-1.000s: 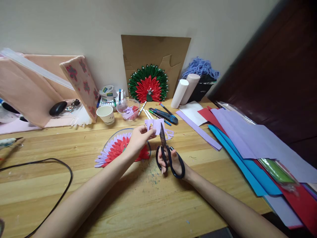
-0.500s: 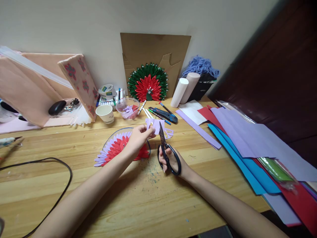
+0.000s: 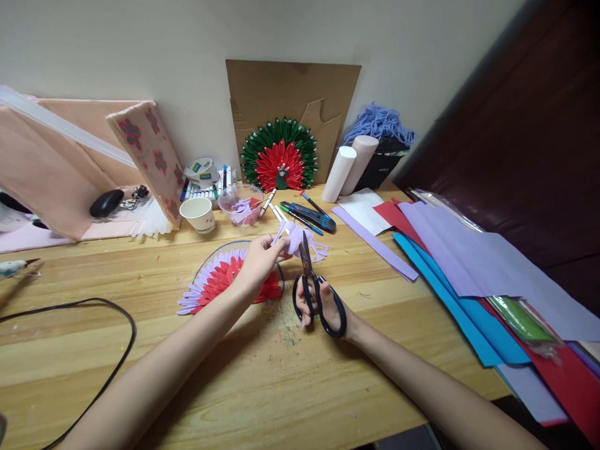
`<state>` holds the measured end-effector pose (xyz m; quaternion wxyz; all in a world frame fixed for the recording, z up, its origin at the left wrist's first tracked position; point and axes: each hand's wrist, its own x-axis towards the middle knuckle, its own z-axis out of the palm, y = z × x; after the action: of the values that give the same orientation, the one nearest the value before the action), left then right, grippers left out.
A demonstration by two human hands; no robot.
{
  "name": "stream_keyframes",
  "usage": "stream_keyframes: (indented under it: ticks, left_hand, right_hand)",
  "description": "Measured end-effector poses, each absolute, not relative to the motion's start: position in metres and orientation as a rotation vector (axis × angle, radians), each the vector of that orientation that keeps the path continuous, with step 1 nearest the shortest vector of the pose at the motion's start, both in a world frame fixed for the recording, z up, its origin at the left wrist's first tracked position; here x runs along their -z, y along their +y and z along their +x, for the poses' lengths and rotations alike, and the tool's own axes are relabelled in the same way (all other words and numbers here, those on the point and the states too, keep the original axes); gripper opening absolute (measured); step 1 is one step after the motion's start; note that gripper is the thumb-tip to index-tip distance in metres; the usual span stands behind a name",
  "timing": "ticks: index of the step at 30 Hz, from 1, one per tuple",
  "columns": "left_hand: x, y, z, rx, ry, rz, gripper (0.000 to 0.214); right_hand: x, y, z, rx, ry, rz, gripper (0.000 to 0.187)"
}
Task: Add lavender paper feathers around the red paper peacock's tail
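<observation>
My left hand [image 3: 259,261] pinches a small piece of lilac paper [image 3: 294,236] above the wooden table. My right hand [image 3: 323,307] has its fingers through the black handles of a pair of scissors [image 3: 310,281], whose blades point up into the paper. Just left of my hands lies a flat paper fan of red and lilac petals [image 3: 220,279]. A few lilac paper scraps [image 3: 320,251] lie beyond the scissors.
Sheets of lilac, blue and red paper [image 3: 473,275] cover the table's right side. At the back stand a paper cup [image 3: 199,214], a clear bowl of scraps [image 3: 240,204], markers [image 3: 304,215], a green-and-red paper fan [image 3: 280,156] against cardboard, and two white rolls [image 3: 349,165]. A black cable [image 3: 84,350] loops at left.
The scissor handles closed and then opened again while the blades stayed in the lilac paper. My left hand turned the paper slightly.
</observation>
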<state>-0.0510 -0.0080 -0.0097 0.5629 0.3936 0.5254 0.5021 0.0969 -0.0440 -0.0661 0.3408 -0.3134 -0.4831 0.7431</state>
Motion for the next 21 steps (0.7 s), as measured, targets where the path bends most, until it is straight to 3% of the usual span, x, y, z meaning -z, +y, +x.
stream_keyframes:
  ticks: [21]
  left_hand:
    - [0.010,-0.008,-0.051,-1.165,1.274,0.990,0.026]
  right_hand:
    - [0.081,-0.038,0.100,-1.999,-1.134,-0.786,0.063]
